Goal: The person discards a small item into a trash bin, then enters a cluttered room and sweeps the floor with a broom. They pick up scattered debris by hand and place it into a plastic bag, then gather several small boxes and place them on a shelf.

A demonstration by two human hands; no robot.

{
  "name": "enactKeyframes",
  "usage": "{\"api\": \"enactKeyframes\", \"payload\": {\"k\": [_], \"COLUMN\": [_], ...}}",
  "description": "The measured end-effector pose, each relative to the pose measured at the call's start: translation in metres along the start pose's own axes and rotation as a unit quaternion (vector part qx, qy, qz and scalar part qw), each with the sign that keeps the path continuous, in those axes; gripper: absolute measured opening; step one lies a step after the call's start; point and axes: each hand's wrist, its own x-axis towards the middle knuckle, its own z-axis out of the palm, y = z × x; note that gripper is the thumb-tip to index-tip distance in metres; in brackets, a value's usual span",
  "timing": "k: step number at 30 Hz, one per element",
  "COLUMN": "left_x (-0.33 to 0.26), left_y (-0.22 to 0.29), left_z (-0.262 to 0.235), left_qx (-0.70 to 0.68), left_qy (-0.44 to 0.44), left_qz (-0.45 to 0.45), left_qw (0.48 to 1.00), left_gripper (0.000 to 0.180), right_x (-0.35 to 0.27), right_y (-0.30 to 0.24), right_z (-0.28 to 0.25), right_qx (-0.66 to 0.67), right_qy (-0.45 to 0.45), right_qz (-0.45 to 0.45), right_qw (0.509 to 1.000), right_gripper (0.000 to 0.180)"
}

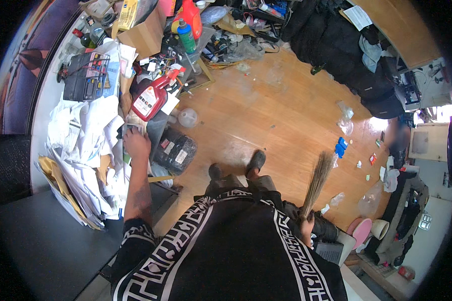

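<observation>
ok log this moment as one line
left hand: on paper pile | right hand: holds broom | wood floor: scattered litter

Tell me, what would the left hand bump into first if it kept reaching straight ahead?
Probably the red jug with the white label: the left hand, resting on the paper pile, points up toward it, though depth is unclear.

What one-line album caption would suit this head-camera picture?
Left hand on a heap of papers beside a red jug, right hand gripping a straw broom above the wooden floor.

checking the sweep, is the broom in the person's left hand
No, the broom is gripped in the right hand, while the left hand rests on the paper pile.
</observation>
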Motion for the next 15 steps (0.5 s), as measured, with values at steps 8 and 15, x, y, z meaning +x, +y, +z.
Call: {"api": "enactKeyframes", "payload": {"k": [8,15], "left_x": [-0.104,-0.191], "left_y": [0.067,0.108], "left_z": [0.014,0.127], "left_qx": [-0.182,-0.419], "left_qy": [0.050,-0.431], "left_qz": [0.147,0.104], "left_qw": [0.971,0.792], "left_gripper": [0.043,0.033], "right_x": [0.145,0.227], "right_y": [-0.014,-0.170], "right_z": [0.050,0.209], "right_qx": [-0.303,-0.041], "right_qy": [-0.059,-0.309], "right_qz": [0.070,0.183], "right_qw": [0.948,0.932], "right_gripper": [0.048,0.021]}}
